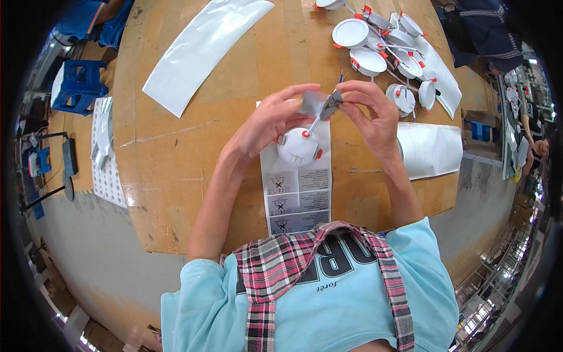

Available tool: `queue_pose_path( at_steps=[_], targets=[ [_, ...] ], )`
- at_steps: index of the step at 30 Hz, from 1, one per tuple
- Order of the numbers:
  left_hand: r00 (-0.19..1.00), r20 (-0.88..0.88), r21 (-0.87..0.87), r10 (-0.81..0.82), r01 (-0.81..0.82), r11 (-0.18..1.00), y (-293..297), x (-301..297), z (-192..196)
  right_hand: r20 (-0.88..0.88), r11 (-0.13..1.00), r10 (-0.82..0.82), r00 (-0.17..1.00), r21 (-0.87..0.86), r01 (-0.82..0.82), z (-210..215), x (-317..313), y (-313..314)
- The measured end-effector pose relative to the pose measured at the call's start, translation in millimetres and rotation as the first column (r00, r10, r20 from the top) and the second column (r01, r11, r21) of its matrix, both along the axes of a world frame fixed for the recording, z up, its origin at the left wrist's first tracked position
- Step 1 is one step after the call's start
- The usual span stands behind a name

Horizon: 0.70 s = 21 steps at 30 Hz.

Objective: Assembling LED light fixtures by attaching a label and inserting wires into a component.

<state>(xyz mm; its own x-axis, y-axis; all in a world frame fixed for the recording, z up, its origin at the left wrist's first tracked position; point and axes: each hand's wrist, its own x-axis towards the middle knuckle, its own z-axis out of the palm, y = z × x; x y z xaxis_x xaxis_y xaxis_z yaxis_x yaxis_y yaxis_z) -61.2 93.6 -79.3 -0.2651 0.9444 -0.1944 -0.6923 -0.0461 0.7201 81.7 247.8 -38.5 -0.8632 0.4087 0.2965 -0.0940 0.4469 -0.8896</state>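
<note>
A grey label sticker is folded round the white cable of a small round white downlight. My right hand pinches the sticker's right end, close to the cable's bare wire tips. On the other side, my left hand holds the left part of the sticker, its fingers slightly blurred. The downlight rests back side up, with red-tipped spring clips at its sides. Beneath it lies a strip of printed grey labels on white backing, running toward my body.
Several white downlights with cables are heaped at the far right, partly on a white sheet. Another white sheet lies far left, and curled white backing lies right. A blue stool stands beyond the table's left edge.
</note>
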Motion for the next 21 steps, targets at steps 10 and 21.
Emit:
queue_pose_path(
  at_steps=[10,21],
  targets=[
    [0.946,-0.254,-0.076,-0.2,0.186,0.98,-3.7,2.7,-0.9,-0.102,0.996,0.069,0.992,0.061,-0.063,-3.5,3.0,3.9],
    [0.998,0.035,0.098,-0.045,0.041,0.994,-4.4,7.6,-1.8,-0.167,0.997,0.072,0.983,0.013,-0.07,1.1,2.4,-3.4]
  ],
)
